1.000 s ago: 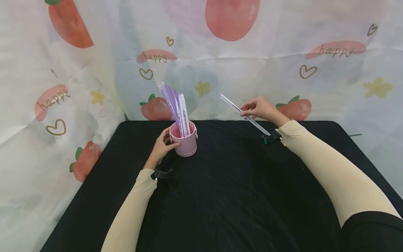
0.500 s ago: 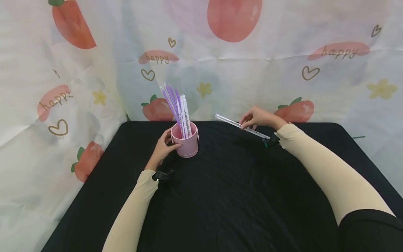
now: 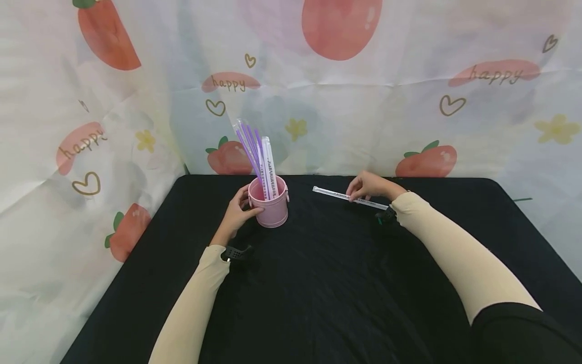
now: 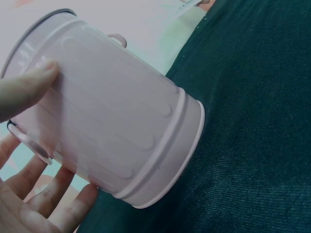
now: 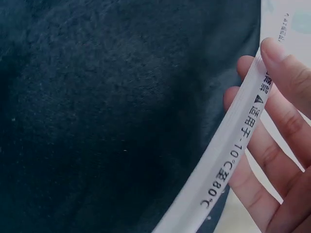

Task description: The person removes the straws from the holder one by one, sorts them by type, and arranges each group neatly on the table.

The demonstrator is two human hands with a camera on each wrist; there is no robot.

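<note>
My left hand [image 3: 237, 211] holds a small pink bucket [image 3: 273, 212] from its left side, thumb on the near wall and fingers round the far side. The bucket [image 4: 112, 102] stands upright on the table. Several straws in wrappers lean inside it, some purple [image 3: 249, 146] and some in white printed paper [image 3: 268, 162]. Away to the right, my right hand [image 3: 370, 186] pinches one paper-wrapped straw [image 3: 332, 193] between thumb and fingers. That straw lies nearly level, low over the table. Black print shows on its wrapper [image 5: 228, 155] in the right wrist view.
A black cloth covers the table [image 3: 318, 283]. Close behind its far edge hangs a pale fabric backdrop [image 3: 364, 111] with printed fruit, hearts and flowers. The backdrop continues down the left side.
My right hand has lowered toward the table with the wrapped straw, which has turned from a steep slant to nearly level. The left hand stays on the bucket.
</note>
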